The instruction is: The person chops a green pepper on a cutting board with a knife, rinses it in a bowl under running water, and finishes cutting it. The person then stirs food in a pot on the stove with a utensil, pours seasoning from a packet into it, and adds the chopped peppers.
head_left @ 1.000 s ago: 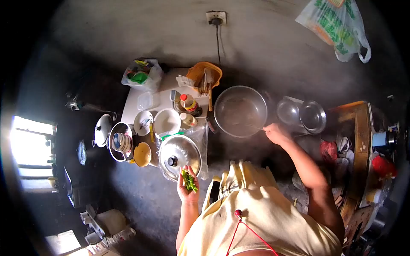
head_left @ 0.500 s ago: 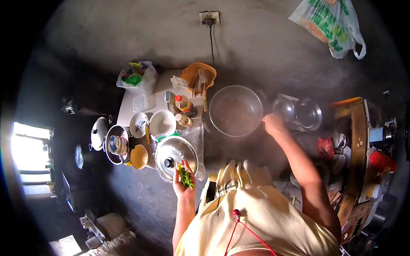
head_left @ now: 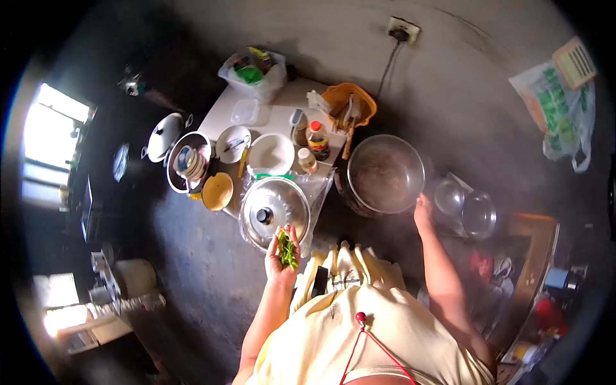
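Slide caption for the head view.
Left hand holding green vegetables near a metal lid; right hand beside a large metal pan.

Top (head_left: pixel 391 314): pale yellow cloth, loose folds, scalloped lower edge; small dark marking (head_left: pixel 344 283), illegible. Patch (head_left: pixel 321 280): black, rectangular, at left side. Cord (head_left: pixel 364 330): red, thin, two strands. Bead (head_left: pixel 360 317): red, glossy, where strands meet.

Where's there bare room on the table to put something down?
The white tabletop looks barest between the clear flat tub and the orange basket, beyond the white bowl. The near side, by the left hand, is crowded: the metal lid, yellow bowl and bottles leave little space.
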Motion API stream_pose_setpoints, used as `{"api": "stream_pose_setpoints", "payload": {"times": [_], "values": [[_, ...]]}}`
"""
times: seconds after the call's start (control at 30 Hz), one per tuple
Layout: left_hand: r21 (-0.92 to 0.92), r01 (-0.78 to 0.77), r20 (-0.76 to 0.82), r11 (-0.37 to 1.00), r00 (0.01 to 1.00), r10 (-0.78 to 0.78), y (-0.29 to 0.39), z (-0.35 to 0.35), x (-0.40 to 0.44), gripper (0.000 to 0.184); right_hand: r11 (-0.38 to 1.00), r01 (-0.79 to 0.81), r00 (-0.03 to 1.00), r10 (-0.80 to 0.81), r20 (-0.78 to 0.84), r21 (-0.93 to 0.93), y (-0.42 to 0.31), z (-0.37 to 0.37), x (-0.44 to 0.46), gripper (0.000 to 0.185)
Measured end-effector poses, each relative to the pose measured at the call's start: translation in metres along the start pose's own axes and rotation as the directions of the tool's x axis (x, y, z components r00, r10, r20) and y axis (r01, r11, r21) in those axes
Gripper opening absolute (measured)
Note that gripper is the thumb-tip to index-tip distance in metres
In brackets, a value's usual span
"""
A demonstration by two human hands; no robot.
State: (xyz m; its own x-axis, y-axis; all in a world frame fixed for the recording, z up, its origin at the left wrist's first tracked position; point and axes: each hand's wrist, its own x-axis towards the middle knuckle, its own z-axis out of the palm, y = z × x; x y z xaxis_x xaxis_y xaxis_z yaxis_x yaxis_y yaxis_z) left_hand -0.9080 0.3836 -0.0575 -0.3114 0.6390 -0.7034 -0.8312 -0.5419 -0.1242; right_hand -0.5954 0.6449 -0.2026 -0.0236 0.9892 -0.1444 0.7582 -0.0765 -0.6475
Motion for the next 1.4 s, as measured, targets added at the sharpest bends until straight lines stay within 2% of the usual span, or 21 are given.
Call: {"api": "stream_pose_setpoints", "payload": {"times": [0.07,0.13,0.17,0.23,0.27,0.33,0.43,0.47,0.53,0.57,0.63,0.67,0.73,0.77,0.83,0.9,1.0,1.17,1.23,1.3,1.4], "values": [[-0.024,-0.036,-0.030,0.999,0.999,0.036,0.002,-0.003,0.000,0.025,0.999,-0.047,0.999,0.047,-0.003,-0.001,0.016,0.029,0.012,0.034],[-0.027,-0.048,-0.039,0.998,0.998,0.047,0.002,-0.005,-0.001,0.025,0.994,-0.103,0.976,0.108,0.187,-0.034,0.002,0.035,0.010,0.036],[-0.017,-0.046,-0.030,0.999,0.999,0.045,0.003,-0.006,-0.001,0.024,0.996,-0.024,0.969,0.045,0.242,-0.091,0.000,0.033,0.004,0.037],[-0.008,-0.040,-0.024,0.999,0.999,0.040,0.001,-0.003,-0.001,0.024,0.977,0.205,0.934,-0.176,0.310,-0.063,-0.006,0.035,-0.006,0.036],[-0.014,-0.039,-0.037,0.999,0.999,0.038,-0.001,-0.001,-0.001,0.025,0.980,0.185,0.944,-0.157,0.290,-0.069,-0.005,0.029,-0.009,0.036],[-0.016,-0.009,-0.011,1.000,1.000,0.009,-0.002,0.001,0.001,0.027,0.957,0.214,0.884,-0.106,0.455,-0.194,-0.041,-0.009,-0.021,0.036],[0.055,0.019,0.037,0.998,0.999,-0.021,-0.007,0.004,0.004,0.026,0.942,0.216,0.879,-0.073,0.471,-0.257,-0.088,-0.064,-0.046,0.035],[0.084,0.045,0.060,0.995,0.997,-0.051,-0.006,0.002,0.007,0.025,0.948,0.184,0.891,-0.050,0.450,-0.259,-0.081,-0.066,-0.052,0.035],[0.124,0.060,0.029,0.990,0.998,-0.064,-0.013,0.006,0.010,0.025,0.985,0.175,0.908,-0.162,0.385,0.002,-0.060,-0.061,-0.068,0.033],[0.136,0.048,0.009,0.989,0.999,-0.050,-0.017,0.008,0.013,0.024,0.994,0.060,0.917,-0.089,0.388,0.086,-0.052,-0.054,-0.074,0.032],[0.158,0.130,0.036,0.979,0.990,-0.138,-0.021,0.006,0.020,0.023,0.971,-0.209,0.827,0.112,0.551,0.115,-0.042,-0.048,-0.077,0.033],[0.188,0.152,0.047,0.970,0.985,-0.164,-0.025,0.008,0.021,0.023,0.966,-0.227,0.835,0.127,0.536,0.125,-0.028,-0.035,-0.077,0.033],[0.268,0.170,0.065,0.948,0.979,-0.194,-0.032,0.013,0.025,0.022,0.993,-0.076,0.958,0.049,0.281,0.087,-0.001,-0.005,-0.077,0.033],[0.293,0.187,0.057,0.938,0.975,-0.212,-0.037,0.016,0.026,0.022,0.990,-0.099,0.962,0.069,0.265,0.100,0.006,0.002,-0.078,0.033],[0.285,0.210,0.049,0.935,0.971,-0.233,-0.045,0.021,0.027,0.022,0.976,-0.002,0.997,-0.014,0.075,0.218,-0.006,0.005,-0.085,0.030],[0.346,0.224,0.038,0.911,0.967,-0.252,-0.049,0.021,0.034,0.022,0.986,0.004,0.999,-0.009,0.031,0.167,-0.013,-0.002,-0.092,0.033],[0.389,0.250,0.037,0.886,0.957,-0.287,-0.059,0.020,0.037,0.022,0.963,0.007,0.981,0.045,0.187,-0.270,-0.007,-0.004,-0.101,0.037],[0.426,0.286,0.053,0.859,0.939,-0.339,-0.069,0.022,0.029,0.023,0.989,0.045,0.998,-0.050,-0.029,-0.140,0.006,0.014,-0.110,0.034],[0.437,0.278,0.051,0.855,0.942,-0.332,-0.073,0.020,0.025,0.023,0.989,-0.104,0.978,0.082,-0.193,-0.106,-0.006,0.014,-0.111,0.035],[0.441,0.269,0.036,0.856,0.948,-0.316,-0.075,0.015,0.020,0.023,0.908,-0.411,0.909,0.415,-0.033,0.080,-0.016,0.017,-0.108,0.033],[0.472,0.280,0.036,0.836,0.941,-0.336,-0.084,0.007,0.012,0.024,0.888,-0.394,0.918,0.366,0.155,0.237,-0.014,0.030,-0.100,0.036]]}}
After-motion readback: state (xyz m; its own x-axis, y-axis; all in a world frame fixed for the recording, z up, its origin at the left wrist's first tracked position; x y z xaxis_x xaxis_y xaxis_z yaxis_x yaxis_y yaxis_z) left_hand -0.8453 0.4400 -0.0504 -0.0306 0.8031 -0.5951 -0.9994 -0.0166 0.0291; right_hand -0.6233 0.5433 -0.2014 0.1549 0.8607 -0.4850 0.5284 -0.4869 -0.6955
